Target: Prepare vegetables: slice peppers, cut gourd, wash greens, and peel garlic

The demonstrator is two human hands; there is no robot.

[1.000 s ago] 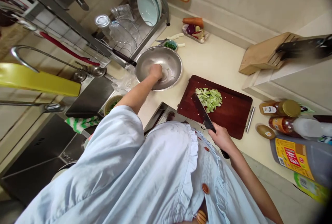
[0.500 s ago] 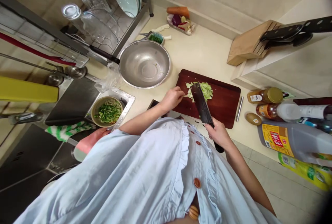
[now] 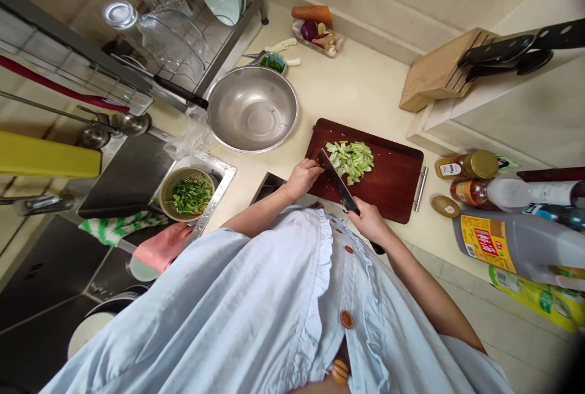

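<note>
My right hand (image 3: 369, 221) is wrapped round the handle of a dark-bladed cleaver (image 3: 337, 182). Its blade stands edge-down on the dark red-brown cutting board (image 3: 393, 184), left of a heap of sliced pale green vegetable (image 3: 351, 160). Close against the blade's left side is my left hand (image 3: 304, 177), fingers curled and pressed together over the board's left part. Whatever those fingers hold is hidden or too small to make out.
Left of the board stands a large metal colander (image 3: 253, 109). A basket of chopped greens (image 3: 167, 199) sits at the sink. At the back are a tray of onion and garlic (image 3: 317, 38) and a knife block (image 3: 432, 80). Bottles (image 3: 507, 242) line the right side.
The cleaver has swung left, off the sliced heap, and turned more upright beside my left fingers. My right hand has shifted slightly left and up; the left hand has moved slightly left.
</note>
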